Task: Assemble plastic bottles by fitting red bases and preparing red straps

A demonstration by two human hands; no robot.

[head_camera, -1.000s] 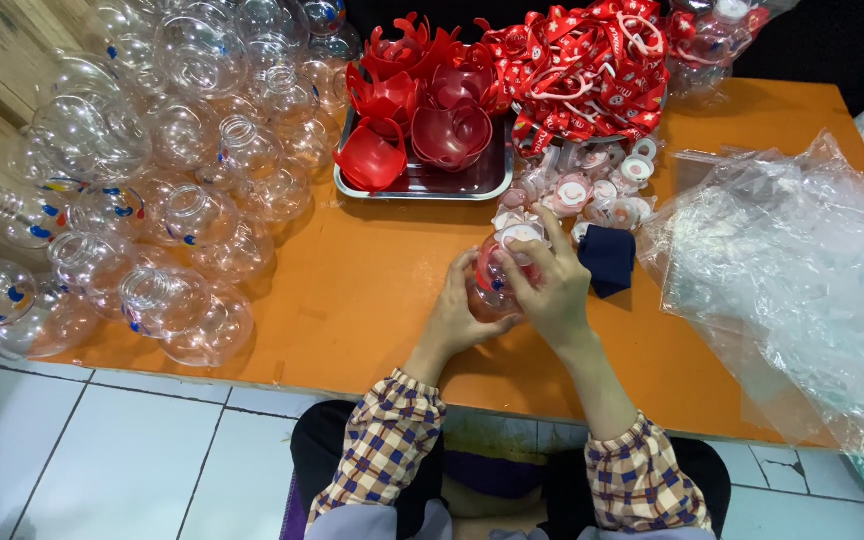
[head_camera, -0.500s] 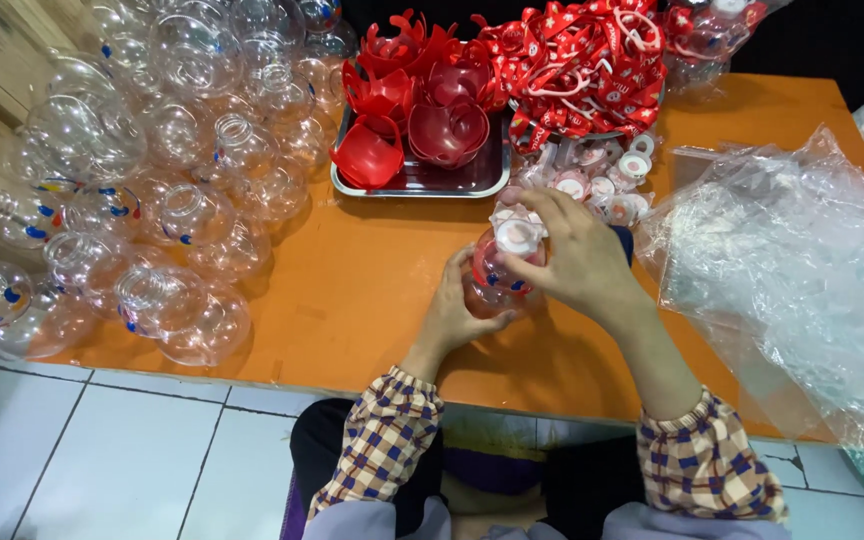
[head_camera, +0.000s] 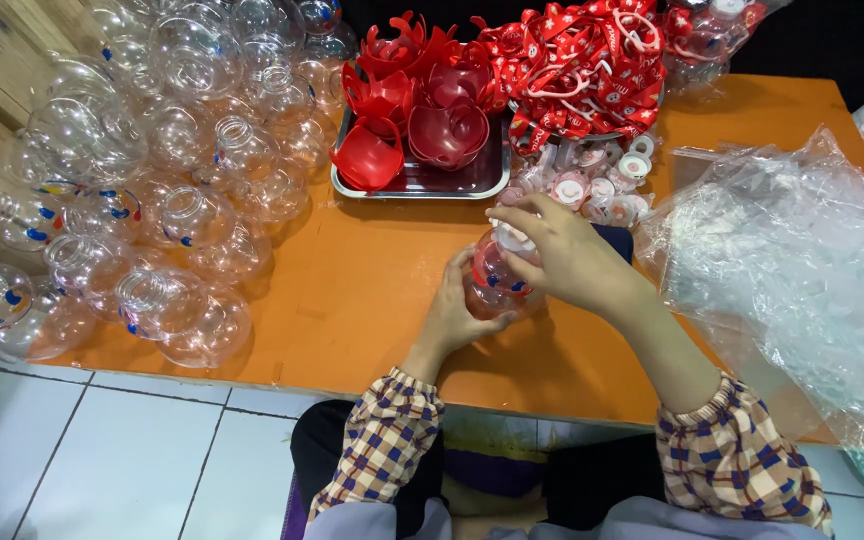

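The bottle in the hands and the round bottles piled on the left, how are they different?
The held bottle has red parts and a white cap; the piled bottles are bare, with open necks. The left hand and right hand hold the held bottle upright; the piled bottles lie jumbled. Both are clear and round.

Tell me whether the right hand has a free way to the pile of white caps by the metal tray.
Probably yes. The right hand sits on top of the bottle that the left hand steadies, and the white caps lie just beyond its fingers with nothing between them.

The left hand (head_camera: 457, 315) is cupped, fingers curled upward and forearm nearly upright in the frame. The right hand (head_camera: 562, 255) arches over it, fingers bent down, its forearm slanting in from the lower right.
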